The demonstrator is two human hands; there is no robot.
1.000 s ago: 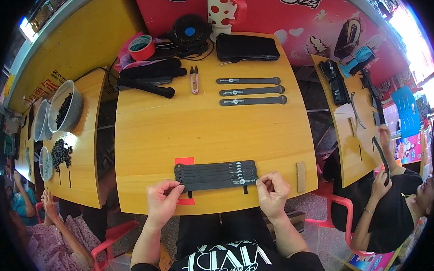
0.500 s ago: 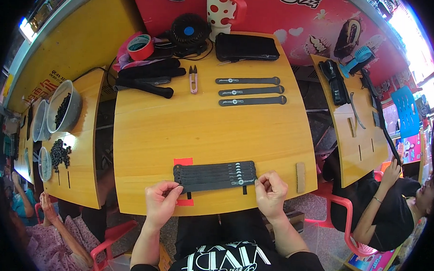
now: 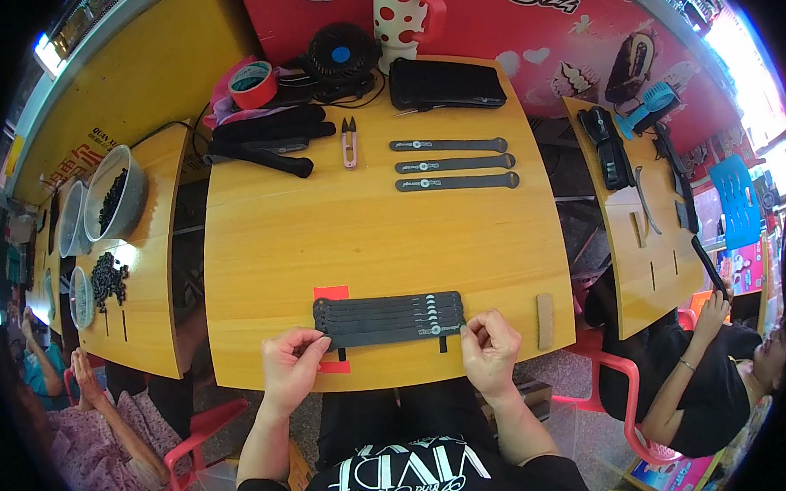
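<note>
Several black straps (image 3: 369,307) lie overlapping in a neat row at the front edge of my table, each with a rounded end and white printing. My left hand (image 3: 292,361) pinches the left end of the nearest strap (image 3: 377,336) between thumb and forefinger. At its right end my right hand (image 3: 491,348) pinches in the same way. The strap lies flat and straight between them. Red tape pieces (image 3: 331,293) and short dark marks (image 3: 443,344) show around the row.
Three separate straps (image 3: 456,165) lie farther back, right of pink thread snips (image 3: 350,144). Behind are a black pouch (image 3: 448,85), a fan (image 3: 342,53), red tape (image 3: 253,85) and dark sleeves (image 3: 271,129). A brown strip (image 3: 543,322) lies at right. People sit at both side tables.
My hands and the straps stay practically in place. At the right table, a co-worker's black strip has shifted and now shows as a shorter piece in the hand.
</note>
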